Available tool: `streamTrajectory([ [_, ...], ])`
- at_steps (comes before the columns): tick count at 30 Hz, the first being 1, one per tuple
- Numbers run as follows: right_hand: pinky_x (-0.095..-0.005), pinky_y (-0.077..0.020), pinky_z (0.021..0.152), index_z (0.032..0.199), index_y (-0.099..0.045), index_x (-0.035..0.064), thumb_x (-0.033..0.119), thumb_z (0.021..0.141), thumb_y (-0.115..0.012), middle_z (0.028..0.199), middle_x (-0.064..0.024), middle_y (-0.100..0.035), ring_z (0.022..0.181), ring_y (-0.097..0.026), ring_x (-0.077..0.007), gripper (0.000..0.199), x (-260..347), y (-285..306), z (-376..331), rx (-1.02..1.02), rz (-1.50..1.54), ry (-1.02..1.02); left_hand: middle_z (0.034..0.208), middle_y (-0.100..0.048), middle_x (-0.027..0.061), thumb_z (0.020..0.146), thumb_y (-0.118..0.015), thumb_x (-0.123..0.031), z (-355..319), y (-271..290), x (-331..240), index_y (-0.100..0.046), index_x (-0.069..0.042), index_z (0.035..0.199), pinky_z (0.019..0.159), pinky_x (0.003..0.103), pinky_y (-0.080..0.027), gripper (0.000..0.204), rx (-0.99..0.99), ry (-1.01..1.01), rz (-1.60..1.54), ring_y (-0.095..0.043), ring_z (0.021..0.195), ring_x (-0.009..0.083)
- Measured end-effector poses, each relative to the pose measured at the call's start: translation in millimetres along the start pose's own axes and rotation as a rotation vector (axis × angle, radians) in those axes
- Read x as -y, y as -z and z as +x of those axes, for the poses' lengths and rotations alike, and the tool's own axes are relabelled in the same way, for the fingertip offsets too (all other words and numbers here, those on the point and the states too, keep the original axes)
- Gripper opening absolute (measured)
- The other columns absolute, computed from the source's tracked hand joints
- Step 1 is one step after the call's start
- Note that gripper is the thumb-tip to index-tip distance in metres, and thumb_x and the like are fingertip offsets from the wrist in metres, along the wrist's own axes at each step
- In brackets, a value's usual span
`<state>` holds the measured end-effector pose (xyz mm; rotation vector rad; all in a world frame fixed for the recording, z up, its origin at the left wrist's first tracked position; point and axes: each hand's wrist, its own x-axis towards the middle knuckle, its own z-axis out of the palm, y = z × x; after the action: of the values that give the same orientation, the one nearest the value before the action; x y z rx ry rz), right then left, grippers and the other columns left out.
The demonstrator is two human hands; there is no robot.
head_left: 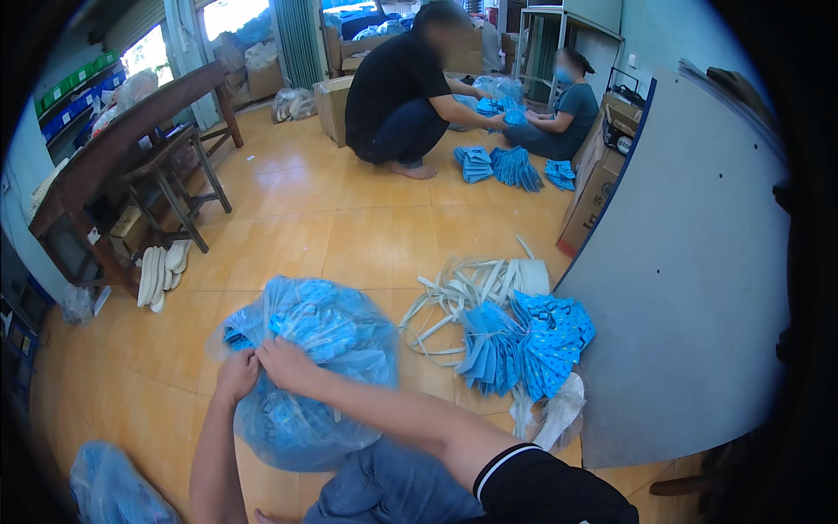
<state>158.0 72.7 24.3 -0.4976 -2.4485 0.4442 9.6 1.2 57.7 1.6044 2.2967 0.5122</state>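
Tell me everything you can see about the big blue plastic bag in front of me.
The big blue plastic bag is thin, translucent and crinkled, bulging with blue items inside. It sits on the wooden floor against the person's knee. Its gathered top is at the upper left, where the left hand and right hand both pinch it.

Both hands, left hand (237, 374), right hand (284, 361), pinching blue plastic bag (323, 367), blue stacks (524, 345) nearby
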Motion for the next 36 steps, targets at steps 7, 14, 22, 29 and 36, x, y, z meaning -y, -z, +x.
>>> streamTrajectory([
  [7,-0.0458,-0.0506,0.084,0.103,-0.066,0.0045,0.017,0.094,-0.057,0.095,-0.0169,-0.063,0.095,-0.062,-0.0371,0.018,-33,108,-24,0.121,0.323,0.084,0.095,-0.071,0.0189,0.091,-0.052,-0.025,-35,25,-100,-0.073,-0.007,0.098,0.079,0.049,-0.052,0.028,-0.109,-0.191,0.071,-0.067,0.089,0.0381],
  [14,-0.0429,-0.0534,0.071,0.101,-0.067,0.0073,0.02,0.095,-0.06,0.089,-0.0117,-0.062,0.086,-0.064,-0.0337,0.016,-27,120,-84,-0.081,0.131,-0.176,0.092,-0.065,0.0132,0.087,-0.061,-0.018,-25,-9,-120,-0.07,-0.006,0.095,0.09,0.044,-0.043,0.017,-0.1,-0.54,0.071,-0.056,0.097,0.0347],
  [22,-0.0432,-0.0521,0.067,0.088,-0.061,0.0038,0.018,0.087,-0.063,0.083,-0.0131,-0.061,0.08,-0.063,-0.0347,0.014,-2,106,-40,-0.229,0.207,-0.045,0.095,-0.066,0.0123,0.091,-0.064,-0.012,-31,19,-82,-0.065,-0.002,0.117,0.07,0.033,-0.048,0.028,0.102,-0.335,-0.415,-0.06,0.082,0.0216],
  [29,-0.0352,-0.0526,0.061,0.086,-0.06,0.0018,0.015,0.091,-0.062,0.08,-0.0101,-0.064,0.07,-0.066,-0.0217,0.014,23,126,-75,-0.159,0.712,-0.467,0.085,-0.068,0.0128,0.089,-0.066,-0.011,-63,1,-110,-0.066,-0.006,0.115,0.069,0.033,-0.049,0.026,-0.023,-0.373,-0.537,-0.063,0.073,0.0242],
  [36,-0.0157,-0.0492,0.06,0.099,-0.06,0.0006,0.011,0.098,-0.058,0.09,-0.0057,-0.065,0.078,-0.068,-0.0123,0.011,33,118,-107,-0.521,2.18,-1.076,0.077,-0.069,0.0075,0.083,-0.069,-0.013,-89,-23,-146,-0.073,-0.016,0.109,0.065,0.039,-0.043,0.026,-0.385,-0.559,-0.068,-0.062,0.068,0.0263],
])
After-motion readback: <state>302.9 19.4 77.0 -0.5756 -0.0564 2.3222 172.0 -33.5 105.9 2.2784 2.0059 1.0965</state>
